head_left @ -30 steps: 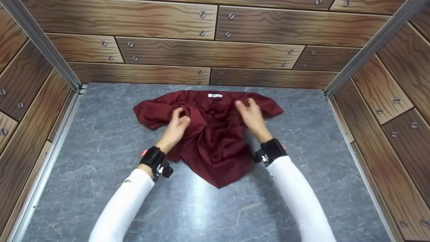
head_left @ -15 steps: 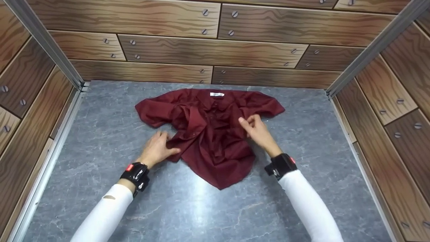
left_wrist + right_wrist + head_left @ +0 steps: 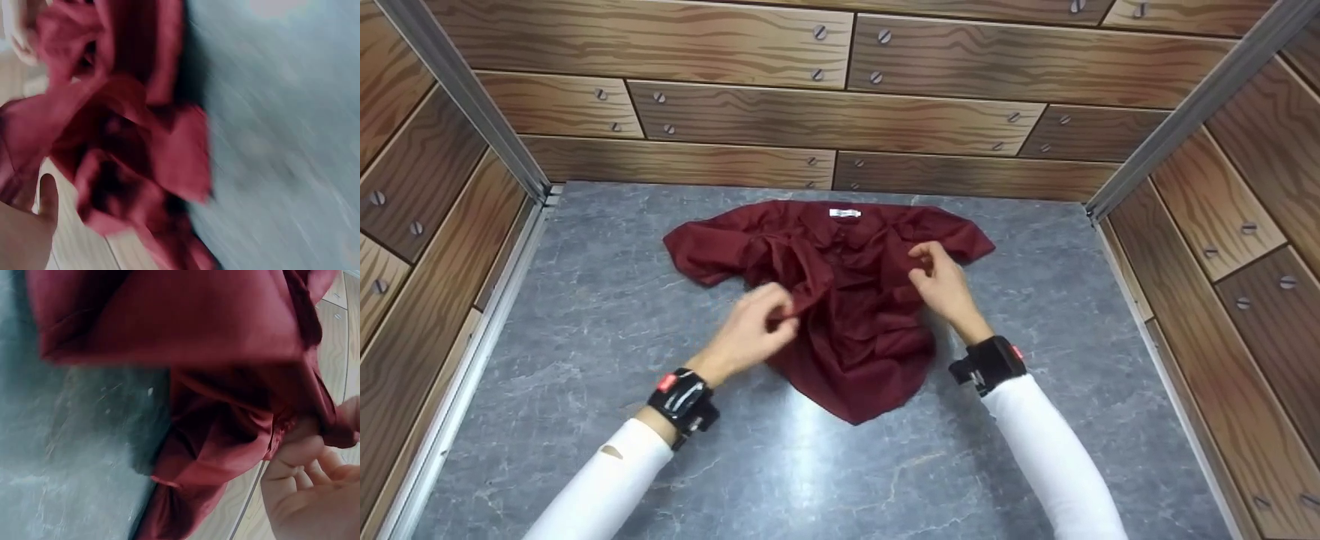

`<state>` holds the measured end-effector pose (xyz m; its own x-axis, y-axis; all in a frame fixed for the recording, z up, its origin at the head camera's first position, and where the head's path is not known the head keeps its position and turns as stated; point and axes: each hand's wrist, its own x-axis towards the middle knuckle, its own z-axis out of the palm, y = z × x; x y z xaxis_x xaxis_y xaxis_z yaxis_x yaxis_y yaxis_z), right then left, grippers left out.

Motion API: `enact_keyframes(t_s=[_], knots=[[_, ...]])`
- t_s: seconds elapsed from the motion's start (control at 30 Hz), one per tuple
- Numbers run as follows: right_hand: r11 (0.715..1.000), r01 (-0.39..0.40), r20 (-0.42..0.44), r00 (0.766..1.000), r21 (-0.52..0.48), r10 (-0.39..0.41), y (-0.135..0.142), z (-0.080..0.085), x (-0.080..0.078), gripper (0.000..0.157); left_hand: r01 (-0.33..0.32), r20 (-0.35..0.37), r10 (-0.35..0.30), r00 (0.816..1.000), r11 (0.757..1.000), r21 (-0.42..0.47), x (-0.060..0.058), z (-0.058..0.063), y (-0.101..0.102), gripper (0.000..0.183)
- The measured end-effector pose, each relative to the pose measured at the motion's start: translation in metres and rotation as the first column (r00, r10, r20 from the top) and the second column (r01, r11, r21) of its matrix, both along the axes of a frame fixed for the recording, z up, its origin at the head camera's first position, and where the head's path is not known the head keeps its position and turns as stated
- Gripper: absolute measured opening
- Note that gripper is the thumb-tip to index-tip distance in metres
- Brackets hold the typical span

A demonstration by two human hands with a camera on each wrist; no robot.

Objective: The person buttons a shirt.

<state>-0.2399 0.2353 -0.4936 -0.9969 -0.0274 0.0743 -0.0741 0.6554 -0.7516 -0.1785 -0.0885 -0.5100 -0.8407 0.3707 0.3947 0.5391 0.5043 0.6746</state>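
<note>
A dark red collared, short-sleeved shirt (image 3: 855,352) lies spread on the grey floor, its white neck label (image 3: 844,213) at the far side. In the head view my left hand (image 3: 750,330) pinches the left front edge of the shirt, which is raised and bunched. The left wrist view shows the cloth (image 3: 174,152) in loose folds beside my thumb. My right hand (image 3: 949,289) grips the right front panel. Its fingers are curled at the fabric in the right wrist view, where a raised flap (image 3: 197,320) crosses the top.
Wood-patterned walls (image 3: 735,120) stand at the back and both sides, with grey metal posts (image 3: 1185,105) at the back corners. A marbled grey surface (image 3: 840,487) surrounds the shirt.
My left hand moved from the left sleeve down to the lower left edge, then right and up with the edge pinched. My right hand moved nearer, then took the right front panel.
</note>
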Motion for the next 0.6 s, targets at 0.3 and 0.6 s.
enact_keyframes(t_s=[0.3,0.6], knots=[[0.984,-0.026,-0.12,0.993,-0.176,0.005,-0.018,0.036,0.005,0.034,0.389,0.219,-0.36,0.907,0.915,-0.106,0.009,-0.014,0.053,0.009],[0.886,-0.376,-0.124,0.926,-0.271,0.355,-0.046,0.033,0.013,0.045,0.523,0.32,-0.456,0.83,0.837,-0.163,0.025,-0.047,0.065,0.032]])
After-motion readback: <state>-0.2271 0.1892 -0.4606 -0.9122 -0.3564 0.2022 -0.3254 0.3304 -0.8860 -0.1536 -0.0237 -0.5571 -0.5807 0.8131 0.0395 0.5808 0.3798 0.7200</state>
